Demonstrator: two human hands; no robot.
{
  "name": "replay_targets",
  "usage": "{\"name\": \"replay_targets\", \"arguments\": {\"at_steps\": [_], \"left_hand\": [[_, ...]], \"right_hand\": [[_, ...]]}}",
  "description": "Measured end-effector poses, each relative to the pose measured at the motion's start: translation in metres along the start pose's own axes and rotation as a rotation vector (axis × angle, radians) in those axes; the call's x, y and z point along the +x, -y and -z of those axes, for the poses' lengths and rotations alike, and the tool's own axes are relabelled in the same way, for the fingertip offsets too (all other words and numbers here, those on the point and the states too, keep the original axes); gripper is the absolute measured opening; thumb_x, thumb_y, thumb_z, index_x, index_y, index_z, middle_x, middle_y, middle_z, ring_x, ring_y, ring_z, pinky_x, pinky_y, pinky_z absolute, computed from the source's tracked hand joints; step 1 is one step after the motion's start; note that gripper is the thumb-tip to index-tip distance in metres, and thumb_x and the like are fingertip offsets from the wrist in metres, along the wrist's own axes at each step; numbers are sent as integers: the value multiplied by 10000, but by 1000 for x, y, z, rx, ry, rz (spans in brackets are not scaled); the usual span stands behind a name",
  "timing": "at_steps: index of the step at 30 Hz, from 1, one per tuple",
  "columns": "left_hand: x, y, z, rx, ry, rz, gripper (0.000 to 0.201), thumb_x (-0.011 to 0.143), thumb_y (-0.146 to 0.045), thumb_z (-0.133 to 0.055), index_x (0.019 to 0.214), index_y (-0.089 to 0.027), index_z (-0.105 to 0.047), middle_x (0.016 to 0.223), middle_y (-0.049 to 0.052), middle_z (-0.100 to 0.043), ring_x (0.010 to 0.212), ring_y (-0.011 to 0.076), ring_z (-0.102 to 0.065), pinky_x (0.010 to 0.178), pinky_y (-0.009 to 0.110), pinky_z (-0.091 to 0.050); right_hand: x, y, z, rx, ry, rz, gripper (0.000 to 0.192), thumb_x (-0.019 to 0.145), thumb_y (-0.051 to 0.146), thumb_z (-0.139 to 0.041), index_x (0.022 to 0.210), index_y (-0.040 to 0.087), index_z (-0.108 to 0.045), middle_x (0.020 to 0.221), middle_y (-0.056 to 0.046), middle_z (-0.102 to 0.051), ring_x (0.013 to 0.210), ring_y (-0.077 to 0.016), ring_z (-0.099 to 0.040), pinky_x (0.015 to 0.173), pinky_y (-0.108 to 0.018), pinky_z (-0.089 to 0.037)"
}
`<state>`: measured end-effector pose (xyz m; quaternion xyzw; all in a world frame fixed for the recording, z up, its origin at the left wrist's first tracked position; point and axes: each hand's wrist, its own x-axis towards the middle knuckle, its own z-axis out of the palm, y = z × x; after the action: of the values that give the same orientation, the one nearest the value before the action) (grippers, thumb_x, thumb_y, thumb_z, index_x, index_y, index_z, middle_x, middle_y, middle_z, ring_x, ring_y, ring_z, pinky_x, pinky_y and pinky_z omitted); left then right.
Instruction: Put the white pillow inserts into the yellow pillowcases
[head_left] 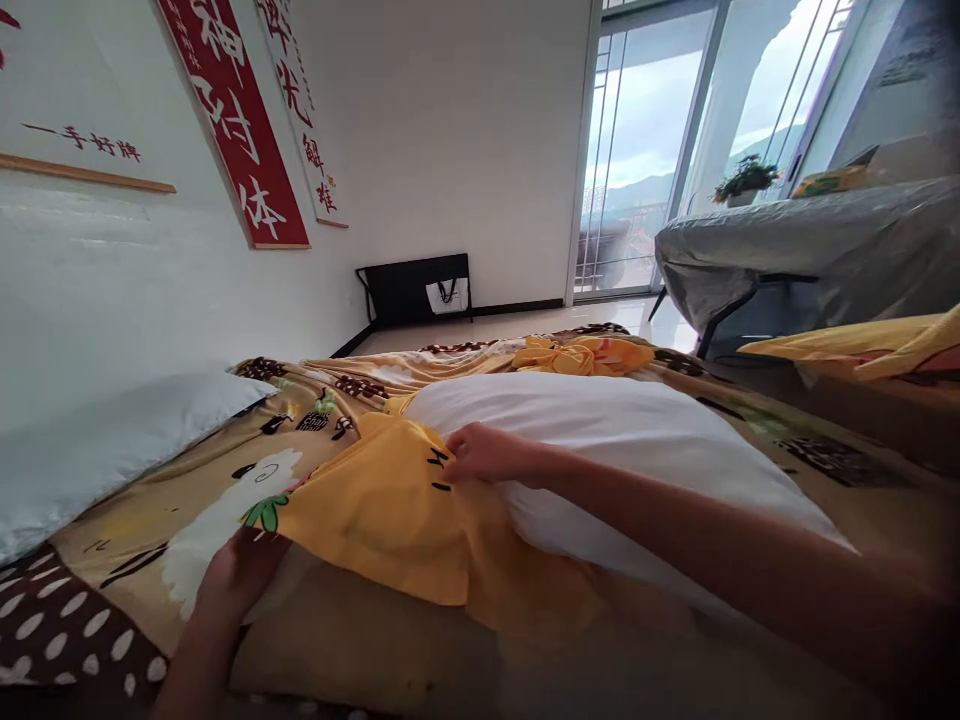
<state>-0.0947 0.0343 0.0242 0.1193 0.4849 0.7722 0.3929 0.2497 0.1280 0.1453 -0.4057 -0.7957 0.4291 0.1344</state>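
Observation:
A yellow pillowcase [382, 505] with black marks and a green leaf print is spread between my hands. My left hand [244, 575] is closed on its left corner, beside the leaf; the fingertips are partly hidden under the cloth. Closed like a fist, my right hand [487, 455] grips the pillowcase near its opening, next to a white pillow [622, 420]. The near end of the pillow seems to lie inside the yellow cloth, but how deep is hidden. Under all this is a tan blanket [330, 610] with a white sheep print and brown spotted border.
Another white pillow [112, 440] lies at the left against the wall. Crumpled yellow cloth [585, 355] rests beyond the middle pillow, and more yellow cloth [862, 345] is at the right. A plastic-covered table [810, 225] stands at right; a black folded panel [397, 290] leans at the back wall.

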Motion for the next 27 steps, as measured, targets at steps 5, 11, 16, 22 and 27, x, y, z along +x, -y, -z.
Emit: {"name": "replay_targets", "arguments": {"at_steps": [5,11,16,22,27], "left_hand": [[-34,16,-10,-149,35,115,310,894,-367,-411,976,-157,-624,896,84,-668,838,202,-666,709,328,-581],[-37,33,-64,1,112,202,310,882,-264,-517,1174,-203,-602,916,55,-700,762,185,-682,688,292,-579],[-13,32,-90,-31,22,209,428,901,-144,-429,1325,-151,-487,907,76,-706,768,178,-694,778,290,-572],[-9,30,-77,-81,45,187,383,901,-131,-411,1206,-283,-584,913,23,-711,842,176,-700,745,252,-571],[-10,41,-46,-25,-14,225,320,874,-105,-448,1142,-179,-607,805,52,-705,795,209,-704,744,296,-580]], "right_hand": [[36,16,-15,95,-78,-41,58,642,202,-595,648,149,-573,580,16,-553,512,-99,-492,435,-198,-326],[53,9,-9,-90,-176,1,138,598,158,-642,729,153,-599,653,6,-611,569,-110,-526,441,-192,-332],[48,3,15,-128,-244,-42,159,633,161,-656,786,144,-619,632,5,-605,570,-125,-530,461,-213,-360],[30,-16,49,-128,-223,-60,347,668,178,-690,1004,134,-615,722,-6,-650,601,-117,-568,522,-207,-410],[28,-34,94,-591,-418,8,407,790,267,-633,1163,114,-574,1100,-156,-648,993,-240,-607,853,-344,-459]]}}
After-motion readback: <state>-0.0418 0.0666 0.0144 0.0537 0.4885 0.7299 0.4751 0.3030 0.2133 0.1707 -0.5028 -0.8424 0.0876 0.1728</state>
